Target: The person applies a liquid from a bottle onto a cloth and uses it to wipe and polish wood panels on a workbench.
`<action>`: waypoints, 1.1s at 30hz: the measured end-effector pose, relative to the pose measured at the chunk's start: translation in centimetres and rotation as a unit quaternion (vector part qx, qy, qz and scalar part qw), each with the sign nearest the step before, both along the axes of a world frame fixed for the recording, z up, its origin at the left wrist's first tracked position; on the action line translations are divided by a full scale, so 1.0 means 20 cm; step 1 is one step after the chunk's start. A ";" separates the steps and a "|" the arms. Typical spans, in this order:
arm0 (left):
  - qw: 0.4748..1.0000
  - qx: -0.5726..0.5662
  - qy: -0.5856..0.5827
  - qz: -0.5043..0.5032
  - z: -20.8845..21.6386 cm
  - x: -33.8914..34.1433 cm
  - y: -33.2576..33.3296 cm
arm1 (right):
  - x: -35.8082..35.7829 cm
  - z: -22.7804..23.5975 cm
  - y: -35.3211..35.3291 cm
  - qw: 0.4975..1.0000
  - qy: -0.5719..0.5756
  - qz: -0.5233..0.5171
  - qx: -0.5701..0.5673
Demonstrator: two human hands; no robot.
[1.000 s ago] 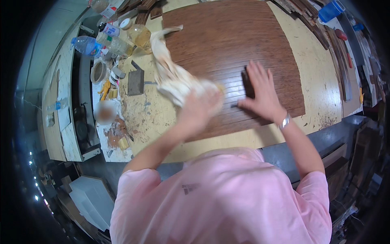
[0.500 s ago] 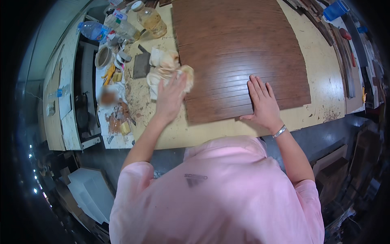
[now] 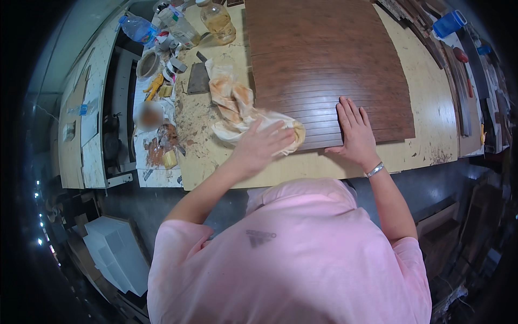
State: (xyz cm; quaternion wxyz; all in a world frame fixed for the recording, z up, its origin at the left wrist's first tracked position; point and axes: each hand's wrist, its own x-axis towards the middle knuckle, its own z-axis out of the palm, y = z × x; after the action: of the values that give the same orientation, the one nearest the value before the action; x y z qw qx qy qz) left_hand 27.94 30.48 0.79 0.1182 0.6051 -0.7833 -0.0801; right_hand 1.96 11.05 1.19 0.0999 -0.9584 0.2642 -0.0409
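Observation:
A dark brown wooden panel [image 3: 329,59] with rows of narrow grooves lies flat on the pale worktable. My left hand [image 3: 261,143] holds a stained cream cloth [image 3: 232,97] at the panel's near left corner, fingers pressed over its bunched end. The rest of the cloth trails back to the left, past the panel's edge onto the table. Flat on the panel near its front edge rests my right hand [image 3: 356,129], fingers stretched out and holding nothing. A bracelet circles that wrist.
Left of the panel are a dark grey block [image 3: 198,79], a jar of yellowish liquid [image 3: 218,24], a clear plastic bottle [image 3: 139,29], a round bowl [image 3: 148,65] and a yellow glove-like item [image 3: 154,86]. Wood strips [image 3: 413,32] and a blue container [image 3: 449,23] line the right side.
My left hand has swept the cloth rightward and toward me along the panel's front, stretching the cloth out behind it. My right hand stays flat on the panel. The view has shifted slightly.

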 end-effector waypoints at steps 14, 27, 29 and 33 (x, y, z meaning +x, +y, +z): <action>0.960 0.016 0.266 0.082 0.15 -0.54 -0.92 | -0.81 -0.10 -0.36 0.927 -0.221 -0.283 0.111; 0.990 0.080 -0.058 -0.100 -0.04 -1.07 -1.60 | -0.97 -0.24 -0.55 0.807 -0.359 -0.250 0.397; 0.948 0.144 0.069 -0.274 0.04 -1.16 -1.44 | -0.97 -0.26 -0.56 0.816 -0.355 -0.240 0.389; 0.985 0.164 -0.016 -0.048 0.13 -1.11 -1.91 | -0.99 -0.25 -0.58 0.836 -0.339 -0.236 0.360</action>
State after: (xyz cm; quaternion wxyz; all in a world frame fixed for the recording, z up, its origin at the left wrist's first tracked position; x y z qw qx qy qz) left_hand 5.66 -7.77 3.32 0.0005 0.5795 -0.7892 -0.2033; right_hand -17.93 -0.56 -3.88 0.5089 -0.6894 0.4282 -0.2872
